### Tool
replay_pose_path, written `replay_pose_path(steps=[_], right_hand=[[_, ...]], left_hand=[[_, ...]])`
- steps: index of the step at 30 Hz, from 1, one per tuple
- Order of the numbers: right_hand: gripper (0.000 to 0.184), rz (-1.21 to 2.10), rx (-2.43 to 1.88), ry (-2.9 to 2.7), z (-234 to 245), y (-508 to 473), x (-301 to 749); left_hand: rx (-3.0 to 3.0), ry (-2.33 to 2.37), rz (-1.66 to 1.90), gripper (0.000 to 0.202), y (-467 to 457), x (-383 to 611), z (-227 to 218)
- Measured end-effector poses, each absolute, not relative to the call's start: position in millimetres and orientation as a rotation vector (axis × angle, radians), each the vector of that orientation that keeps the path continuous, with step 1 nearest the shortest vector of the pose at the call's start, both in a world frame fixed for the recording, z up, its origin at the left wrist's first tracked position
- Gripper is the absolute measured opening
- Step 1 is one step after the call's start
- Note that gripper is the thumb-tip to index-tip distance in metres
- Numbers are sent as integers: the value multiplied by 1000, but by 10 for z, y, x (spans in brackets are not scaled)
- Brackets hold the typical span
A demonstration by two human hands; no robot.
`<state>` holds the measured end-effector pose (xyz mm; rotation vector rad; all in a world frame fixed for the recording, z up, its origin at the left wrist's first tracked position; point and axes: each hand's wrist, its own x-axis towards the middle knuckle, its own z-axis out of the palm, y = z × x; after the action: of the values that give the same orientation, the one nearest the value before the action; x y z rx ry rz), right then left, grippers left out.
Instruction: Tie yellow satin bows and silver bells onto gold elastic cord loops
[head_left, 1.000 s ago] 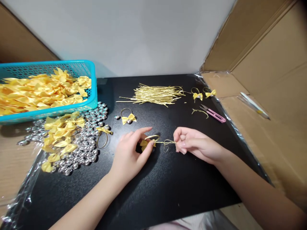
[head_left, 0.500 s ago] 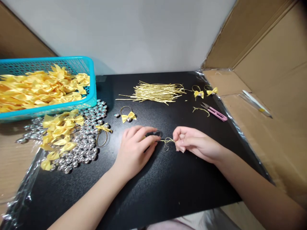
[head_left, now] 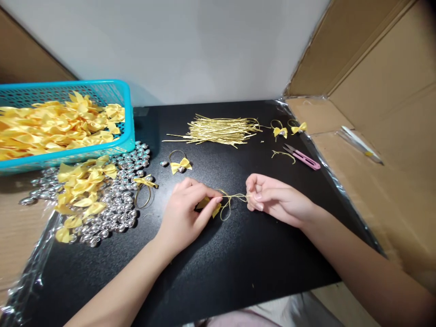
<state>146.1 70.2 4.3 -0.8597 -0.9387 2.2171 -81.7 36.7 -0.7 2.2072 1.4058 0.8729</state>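
Over the middle of the black table, my left hand pinches a thin gold cord between thumb and forefinger. The cord runs across to my right hand, whose closed fingertips grip its other end. Loose loops of it hang between the hands. Partly hidden under my left fingers is a yellow ribbon bow. Beyond my left hand lies another yellow bow with a silver bell and a cord ring. A similar bow on a ring lies to the left.
At left, a turquoise basket holds many yellow bows. In front are a heap of silver bells and loose bows. A bundle of gold cords lies at the back. Pink thread snips and two ringed bows are at right.
My left fingers have drawn together onto the cord, and the yellow bow now shows beneath them. The cord between my hands is stretched straighter, with a larger loop hanging down.
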Motion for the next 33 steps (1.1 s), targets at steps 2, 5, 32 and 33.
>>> replay_pose_path(steps=[2, 5, 32, 33], right_hand=[[14, 2224, -850, -912, 38, 704, 1462], [15, 2234, -830, -889, 38, 704, 1466], [9, 2234, -841, -916, 22, 714, 1472], [9, 2224, -855, -948, 24, 715, 1468]], left_hand=[[2202, 1405, 876, 10, 366, -813, -2], [2214, 1413, 873, 10, 366, -809, 8], [1945, 1221, 824, 12, 302, -757, 62], [1934, 1226, 827, 12, 298, -752, 61]])
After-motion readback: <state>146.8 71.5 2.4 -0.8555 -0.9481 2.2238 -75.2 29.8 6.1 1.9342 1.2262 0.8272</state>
